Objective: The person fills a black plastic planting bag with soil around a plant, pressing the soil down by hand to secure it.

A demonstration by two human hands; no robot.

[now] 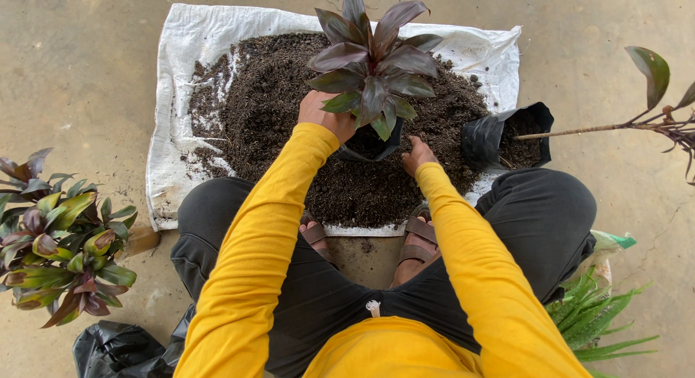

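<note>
Dark soil (289, 124) lies spread in a wide heap on a white woven sack (188, 38) that is laid flat on the concrete floor (79, 81). The person squats at the near edge of the sack, in a yellow long-sleeved shirt and dark trousers, with both feet in brown sandals (420, 237) close to the sack's border. In the middle of the heap stands a black plastic grow bag (376, 145) with a plant of purple and green leaves (373, 66) upright in it. The left hand (323, 114) is at the left side of this bag, under the leaves, and its fingers curl around the rim or the base of the plant (the leaves hide the fingertips, so I cannot tell exactly which). The right hand (418, 155) rests on the soil just beside the right side of the bag, palm down, with the fingers bent into the soil; it does not grip anything that I can see. To the right, on the edge of the heap, a second black grow bag (486, 139) lies tilted with soil inside, and a thin bare stem (579, 130) comes out of it toward the right, ending in some reddish-green leaves (655, 70). At the left side of the view a bushy plant with purple and green leaves (61, 240) stands on the floor, well apart from the sack. A crumpled black plastic bag (116, 349) lies near the person's left knee, and a spiky green plant (597, 316) shows behind the right knee.
</note>
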